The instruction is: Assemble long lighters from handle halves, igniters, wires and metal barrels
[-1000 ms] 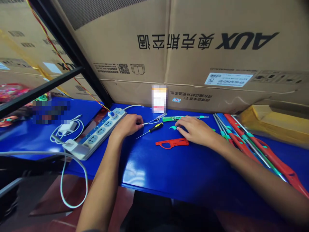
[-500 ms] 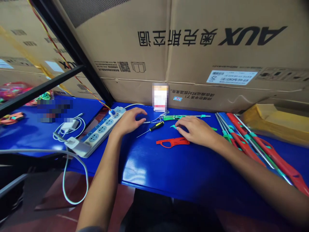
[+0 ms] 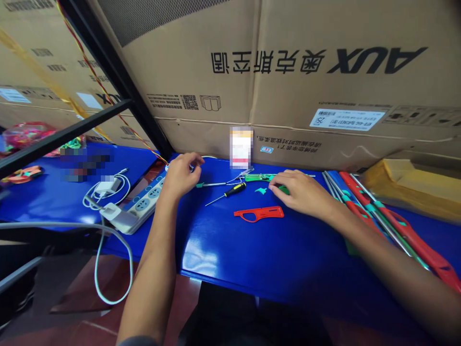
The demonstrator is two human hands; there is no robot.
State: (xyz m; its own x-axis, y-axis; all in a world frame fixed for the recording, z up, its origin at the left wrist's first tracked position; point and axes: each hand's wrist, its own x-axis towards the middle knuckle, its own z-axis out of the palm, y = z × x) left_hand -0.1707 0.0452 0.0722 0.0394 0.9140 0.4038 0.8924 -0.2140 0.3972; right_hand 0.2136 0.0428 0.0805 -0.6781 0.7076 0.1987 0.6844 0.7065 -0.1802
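Note:
My left hand hovers by the far end of the power strip, its fingers loosely bent, thumb apart, with no object visible in it. Just right of its thumb lies a thin metal rod with a green tip. My right hand curls over a dark green plastic part, mostly hidden by the fingers. Behind these fingers is a translucent green lighter body, partly covered. A small green trigger-like piece lies to their left. Nearer me rests a red lighter shell. A black-and-yellow screwdriver lies between the hands.
A white power strip with a plugged-in adapter stands left. Red lighters and metal tubes lie at right before an open carton. A big cardboard box walls the back of the blue table. A black frame post crosses the left.
My left hand has drawn back left, exposing more of the rod. My right hand has shifted slightly right, off the small green piece, which now lies on the table.

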